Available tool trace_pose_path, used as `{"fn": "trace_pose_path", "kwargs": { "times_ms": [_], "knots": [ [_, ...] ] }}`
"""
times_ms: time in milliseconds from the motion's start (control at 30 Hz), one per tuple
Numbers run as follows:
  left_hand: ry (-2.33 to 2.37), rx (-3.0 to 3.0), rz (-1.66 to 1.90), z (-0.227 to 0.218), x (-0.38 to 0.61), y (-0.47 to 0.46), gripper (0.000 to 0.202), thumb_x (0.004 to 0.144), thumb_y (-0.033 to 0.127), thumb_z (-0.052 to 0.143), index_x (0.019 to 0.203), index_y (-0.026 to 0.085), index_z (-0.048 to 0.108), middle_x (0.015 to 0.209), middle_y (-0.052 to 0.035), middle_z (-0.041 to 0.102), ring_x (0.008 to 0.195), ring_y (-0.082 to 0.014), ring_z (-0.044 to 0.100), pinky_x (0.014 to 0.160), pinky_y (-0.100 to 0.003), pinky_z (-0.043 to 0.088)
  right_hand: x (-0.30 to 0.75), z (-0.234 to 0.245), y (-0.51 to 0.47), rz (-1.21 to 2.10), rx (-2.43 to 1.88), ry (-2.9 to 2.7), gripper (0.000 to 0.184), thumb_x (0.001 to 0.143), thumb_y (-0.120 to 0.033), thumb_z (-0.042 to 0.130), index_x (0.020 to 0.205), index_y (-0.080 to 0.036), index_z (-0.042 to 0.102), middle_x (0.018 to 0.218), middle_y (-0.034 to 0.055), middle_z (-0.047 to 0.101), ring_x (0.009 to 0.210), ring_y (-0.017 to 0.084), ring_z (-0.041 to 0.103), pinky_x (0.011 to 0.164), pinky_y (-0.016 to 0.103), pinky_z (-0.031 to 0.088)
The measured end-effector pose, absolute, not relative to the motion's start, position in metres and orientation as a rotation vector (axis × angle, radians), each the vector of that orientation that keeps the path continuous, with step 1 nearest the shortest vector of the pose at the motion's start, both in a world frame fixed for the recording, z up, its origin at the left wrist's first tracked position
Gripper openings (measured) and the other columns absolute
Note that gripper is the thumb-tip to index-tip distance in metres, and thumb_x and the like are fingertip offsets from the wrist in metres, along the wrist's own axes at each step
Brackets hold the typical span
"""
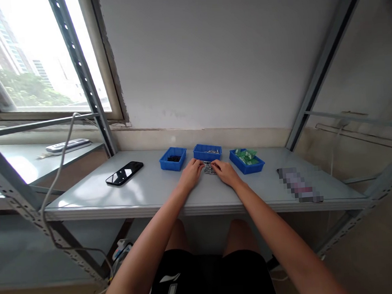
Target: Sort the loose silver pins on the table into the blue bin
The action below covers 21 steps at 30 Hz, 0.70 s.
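Observation:
My left hand [191, 172] and my right hand [225, 171] come close together over the middle of the table [155, 186]. The fingertips of both are pinched at a thin silvery metal piece [206, 162] that spans the gap between them. Its exact kind is too small to make out. Just below it, a small pile of shiny metal parts [210, 170] lies on the tabletop between the hands. Right behind them stands a blue bin [208, 157] with a few similar metal pieces inside.
Left of my hands, a blue bin [172, 167] holds small black parts. On the right, another blue bin [248, 169] contains green-and-white packets [246, 155]. A black phone [124, 173] lies at the left, a pixelated object [300, 185] at the right. Metal shelf posts [85, 74] frame the table.

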<state>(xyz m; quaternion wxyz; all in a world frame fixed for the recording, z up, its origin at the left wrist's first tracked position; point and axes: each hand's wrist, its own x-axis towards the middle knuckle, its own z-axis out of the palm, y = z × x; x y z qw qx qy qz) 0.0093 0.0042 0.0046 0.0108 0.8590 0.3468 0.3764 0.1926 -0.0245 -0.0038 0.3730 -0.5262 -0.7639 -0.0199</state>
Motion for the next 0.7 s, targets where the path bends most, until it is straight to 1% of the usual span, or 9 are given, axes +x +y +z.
{"fn": "trace_pose_path", "kwargs": {
  "times_ms": [133,233,300,400,500,700],
  "knots": [
    [1.067,2.713,1.045,0.0006,0.0092,0.0070,0.018,0.090,0.027,0.045,0.088,0.018,0.060,0.091,-0.0058,0.055,0.083,-0.0183,0.057,0.077,-0.030,0.047,0.1929,-0.0035,-0.0241,-0.045,-1.340,-1.927,0.026,0.092,-0.030,0.038,0.104,-0.021,0.059,0.090,0.0052,0.068,0.081,0.019,0.062,0.072,0.028,0.042],
    [1.064,2.731,0.974,-0.0013,0.0094,0.0076,0.015,0.088,0.024,0.048,0.089,0.019,0.062,0.091,-0.0058,0.055,0.081,-0.0185,0.057,0.075,-0.030,0.047,0.1906,-0.0029,-0.0263,-0.035,-1.320,-1.946,0.025,0.091,-0.030,0.039,0.104,-0.022,0.059,0.091,0.0045,0.068,0.082,0.019,0.063,0.073,0.027,0.042],
    [1.068,2.735,0.959,-0.0017,0.0094,0.0074,0.016,0.088,0.024,0.047,0.090,0.019,0.062,0.092,-0.0062,0.055,0.081,-0.0190,0.057,0.074,-0.030,0.047,0.1896,-0.0025,-0.0275,-0.034,-1.320,-1.952,0.026,0.092,-0.031,0.038,0.103,-0.022,0.059,0.089,0.0041,0.068,0.081,0.019,0.063,0.071,0.027,0.042],
    [1.079,2.730,0.975,-0.0013,0.0094,0.0065,0.019,0.090,0.026,0.044,0.090,0.019,0.061,0.091,-0.0064,0.055,0.081,-0.0191,0.057,0.075,-0.031,0.047,0.1902,-0.0026,-0.0275,-0.041,-1.338,-1.945,0.027,0.093,-0.032,0.036,0.102,-0.022,0.059,0.086,0.0041,0.068,0.078,0.019,0.063,0.070,0.026,0.042],
    [1.096,2.714,1.026,0.0002,0.0093,0.0051,0.021,0.091,0.027,0.040,0.091,0.018,0.060,0.093,-0.0065,0.054,0.082,-0.0187,0.057,0.076,-0.031,0.046,0.1921,-0.0035,-0.0262,-0.052,-1.359,-1.943,0.026,0.093,-0.031,0.036,0.103,-0.022,0.059,0.088,0.0045,0.069,0.080,0.019,0.063,0.070,0.026,0.041],
    [1.104,2.686,1.123,0.0052,0.0100,0.0002,0.020,0.093,0.028,0.038,0.097,0.019,0.055,0.099,-0.0065,0.054,0.084,-0.0179,0.056,0.077,-0.030,0.045,0.1930,-0.0057,-0.0265,-0.066,-1.390,-2.007,0.022,0.091,-0.029,0.041,0.099,-0.023,0.061,0.091,0.0050,0.069,0.081,0.020,0.063,0.069,0.026,0.041]
  ]
}}
